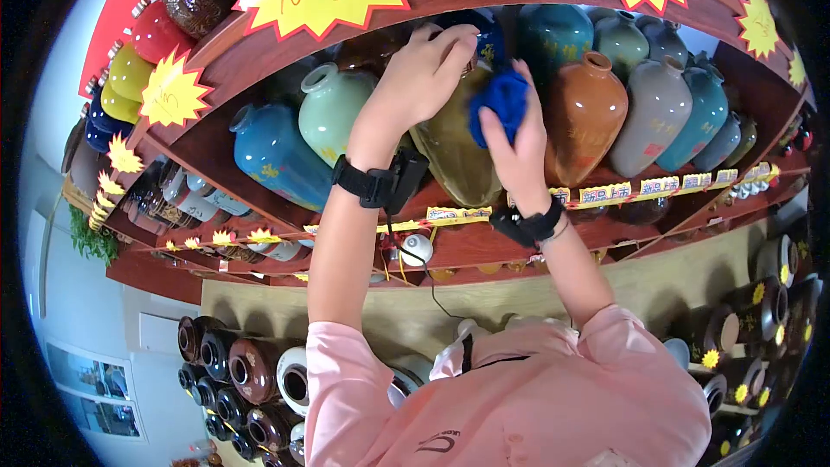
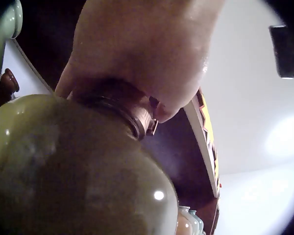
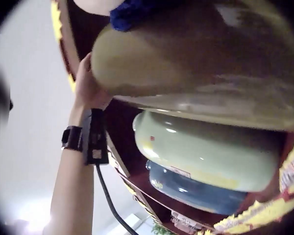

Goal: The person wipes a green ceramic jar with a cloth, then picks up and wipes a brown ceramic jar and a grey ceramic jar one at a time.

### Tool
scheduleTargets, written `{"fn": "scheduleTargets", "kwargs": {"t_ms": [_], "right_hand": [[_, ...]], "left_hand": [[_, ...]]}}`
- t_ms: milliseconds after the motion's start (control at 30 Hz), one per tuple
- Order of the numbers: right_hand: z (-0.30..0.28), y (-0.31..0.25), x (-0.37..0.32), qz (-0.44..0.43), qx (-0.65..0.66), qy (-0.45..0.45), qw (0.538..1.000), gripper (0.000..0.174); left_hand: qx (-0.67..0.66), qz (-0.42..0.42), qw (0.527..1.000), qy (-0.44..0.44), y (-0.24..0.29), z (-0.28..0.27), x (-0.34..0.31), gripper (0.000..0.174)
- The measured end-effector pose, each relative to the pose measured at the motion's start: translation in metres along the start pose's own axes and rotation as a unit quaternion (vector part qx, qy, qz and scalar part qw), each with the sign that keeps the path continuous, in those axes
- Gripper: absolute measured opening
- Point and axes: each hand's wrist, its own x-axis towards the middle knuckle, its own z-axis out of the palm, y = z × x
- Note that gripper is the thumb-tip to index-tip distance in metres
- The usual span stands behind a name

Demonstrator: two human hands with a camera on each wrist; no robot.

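Note:
An olive-brown glazed jar [image 1: 451, 156] stands on the shelf, in the middle of the head view. My left hand [image 1: 422, 78] is over its top, with the fingers curled round the neck. In the left wrist view this hand [image 2: 142, 49] covers most of the jar's neck [image 2: 139, 113], and the round shoulder fills the lower left. My right hand [image 1: 525, 147] grips a bunched blue cloth [image 1: 501, 108] against the jar's right side. The right wrist view shows the cloth [image 3: 125, 17] at the jar's shoulder, near the top edge.
Close on the left stand a pale green jar [image 1: 327, 112] and a blue jar [image 1: 275, 151]. To the right are an orange-brown jar [image 1: 590, 112] and a grey jar [image 1: 650, 112]. A yellow label strip [image 1: 458, 214] runs along the shelf edge; a cable [image 1: 435, 290] hangs below.

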Motion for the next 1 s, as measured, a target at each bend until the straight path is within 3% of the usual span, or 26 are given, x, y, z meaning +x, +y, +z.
{"fn": "scheduleTargets", "kwargs": {"t_ms": [67,233,333,467,567,767,867,1000], "right_hand": [[0.005,-0.015,0.023,-0.134,-0.115,-0.078,0.981,0.075],[0.009,-0.019,0.025,-0.127,-0.145,-0.082,0.978,0.077],[0.007,-0.001,0.003,-0.134,-0.111,-0.01,0.985,0.075],[0.019,0.03,-0.055,0.01,0.099,0.053,0.994,0.078],[0.019,0.046,-0.099,0.095,0.126,0.069,0.985,0.073],[0.004,0.119,-0.16,0.307,0.132,0.051,0.941,0.043],[0.004,0.11,-0.153,0.333,0.174,0.089,0.922,0.037],[0.004,0.109,-0.152,0.333,0.118,0.085,0.932,0.041]], "left_hand": [[0.006,0.044,0.999,-0.002,-0.002,0.001,0.0,0.041],[0.012,0.095,0.995,0.007,-0.006,0.0,-0.001,0.039],[0.011,0.07,0.997,0.011,-0.007,0.003,0.0,0.037],[0.016,0.013,1.0,0.006,-0.001,0.002,0.001,0.038],[0.017,0.013,1.0,0.006,-0.001,0.002,0.001,0.038],[0.025,0.024,0.999,0.017,-0.003,0.003,0.0,0.043],[0.036,0.015,0.999,0.032,-0.001,0.005,0.0,0.048],[0.103,0.03,0.992,0.073,-0.003,0.009,0.0,0.054]]}}
